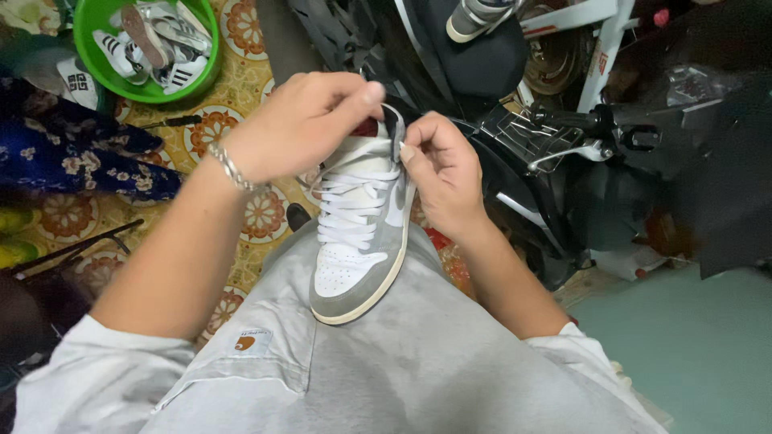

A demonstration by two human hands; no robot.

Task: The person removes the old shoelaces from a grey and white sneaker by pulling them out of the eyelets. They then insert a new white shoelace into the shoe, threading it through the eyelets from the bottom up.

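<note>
White laces (354, 189) are being pinched tight by fingers (371, 94) of both hands at the top of the shoe (358, 261).

There are 2 hands, the left hand (301, 124) and the right hand (442, 173), 1 grey-and-white sneaker (358, 241) on the lap, 1 green basin (145, 48) of shoes, 1 motorbike (595, 161).

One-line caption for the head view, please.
Both hands, left hand and right hand, pinch white laces atop a grey-and-white sneaker on the lap.
</note>
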